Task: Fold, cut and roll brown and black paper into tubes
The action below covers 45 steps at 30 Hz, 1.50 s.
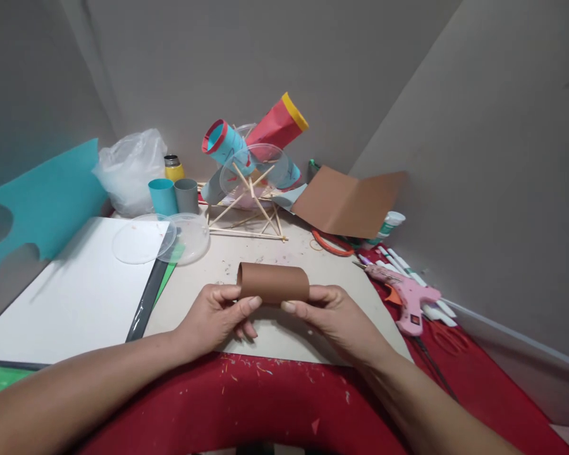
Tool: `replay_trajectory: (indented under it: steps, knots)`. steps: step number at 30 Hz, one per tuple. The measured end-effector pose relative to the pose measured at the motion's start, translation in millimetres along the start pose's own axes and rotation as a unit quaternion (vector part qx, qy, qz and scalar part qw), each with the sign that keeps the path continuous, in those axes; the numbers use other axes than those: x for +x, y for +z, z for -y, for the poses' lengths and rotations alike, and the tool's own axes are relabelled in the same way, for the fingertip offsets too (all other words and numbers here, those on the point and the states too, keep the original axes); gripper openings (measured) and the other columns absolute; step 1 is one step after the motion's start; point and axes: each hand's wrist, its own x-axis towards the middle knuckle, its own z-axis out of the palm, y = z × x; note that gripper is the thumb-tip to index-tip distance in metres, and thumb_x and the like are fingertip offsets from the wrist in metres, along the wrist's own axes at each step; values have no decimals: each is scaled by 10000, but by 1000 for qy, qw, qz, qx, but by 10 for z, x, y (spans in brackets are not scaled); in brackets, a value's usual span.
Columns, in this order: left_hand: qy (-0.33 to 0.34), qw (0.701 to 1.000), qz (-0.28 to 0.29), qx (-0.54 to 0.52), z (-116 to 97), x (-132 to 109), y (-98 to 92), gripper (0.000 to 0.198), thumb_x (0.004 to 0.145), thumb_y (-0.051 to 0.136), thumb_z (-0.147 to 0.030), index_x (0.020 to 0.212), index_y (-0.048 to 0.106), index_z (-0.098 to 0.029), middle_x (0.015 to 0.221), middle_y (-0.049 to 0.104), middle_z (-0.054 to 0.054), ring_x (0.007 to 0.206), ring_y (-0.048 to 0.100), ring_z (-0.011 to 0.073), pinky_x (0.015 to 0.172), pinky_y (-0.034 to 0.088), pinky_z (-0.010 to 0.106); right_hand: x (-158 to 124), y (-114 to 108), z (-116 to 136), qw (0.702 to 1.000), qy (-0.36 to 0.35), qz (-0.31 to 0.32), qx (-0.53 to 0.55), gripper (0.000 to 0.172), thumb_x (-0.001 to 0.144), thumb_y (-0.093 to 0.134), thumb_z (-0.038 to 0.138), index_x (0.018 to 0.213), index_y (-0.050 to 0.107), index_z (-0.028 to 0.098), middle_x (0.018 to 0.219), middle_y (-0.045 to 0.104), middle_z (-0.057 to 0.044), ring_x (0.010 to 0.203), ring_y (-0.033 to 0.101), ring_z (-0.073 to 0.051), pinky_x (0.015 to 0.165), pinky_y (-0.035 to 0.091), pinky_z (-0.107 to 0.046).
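I hold a rolled brown paper tube [274, 282] sideways just above a beige cardboard sheet [265, 253]. My left hand [218, 316] pinches its left end, thumb under and fingers behind. My right hand [332, 316] grips the right end the same way. Both hands are closed on the tube. Its left opening shows.
A stick frame with coloured paper tubes and a clear lid [253, 183] stands behind. Clear lids [161, 239], two cups [173, 196], a plastic bag [130, 167] and white sheets [76, 291] lie left. Brown paper [346, 202], orange scissors [332, 243] and a pink glue gun [408, 294] lie right.
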Motion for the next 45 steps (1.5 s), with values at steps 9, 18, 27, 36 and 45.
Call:
replay_trajectory:
  steps: [9,18,27,36,45]
  knots:
    - [3,1000,-1,20,38,49,-46,409,833,646,-494,902,699,-95,562,705,66,438,595,109,481,473,202,-2,51,77,998,-66,11,-14,304,744,761,432,927,800,191,619,648,-4,702,601,-178,713,509,-304]
    - [151,975,-63,153,27,-34,-41,371,876,610,-418,680,718,-122,591,687,60,539,593,123,541,459,222,-1,62,55,991,-130,1,-41,215,784,729,393,882,804,216,586,616,15,658,581,-161,679,484,-278]
    - [106,984,-31,138,16,-57,-24,372,890,576,-448,805,733,-122,614,712,79,536,632,166,534,487,256,28,63,12,992,-123,-2,-34,250,745,749,420,735,780,173,530,510,30,432,322,-68,402,252,-212]
    - [441,829,-49,341,51,-68,-139,182,906,524,-159,856,697,-182,733,727,61,662,674,154,622,503,239,7,91,-3,977,-201,11,-70,194,773,718,376,707,773,202,723,644,-43,661,546,-163,624,457,-278]
    - [417,827,-61,372,185,-20,-272,225,915,510,-252,956,725,-198,798,735,81,757,690,197,720,543,303,99,-10,9,966,-235,-82,-75,202,764,646,246,928,759,213,951,658,-55,763,591,-163,631,472,-271]
